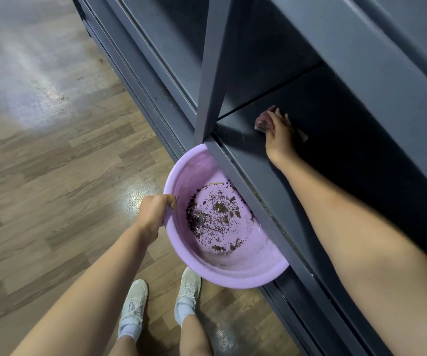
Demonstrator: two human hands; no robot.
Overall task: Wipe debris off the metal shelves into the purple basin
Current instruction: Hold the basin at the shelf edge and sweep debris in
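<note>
Holding round purple plastic basin (245,263) by rim, left hand (153,214) clenched on edge; light, stiff. Right hand (279,137) presses soft pinkish rag (262,122) onto dark metal shelf (258,160), fingers spread flat.

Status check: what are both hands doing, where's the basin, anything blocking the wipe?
Left hand grips purple basin rim, held under shelf edge. Right hand presses cloth on the shelf. Debris already in basin. Upright post stands left of cloth.
</note>
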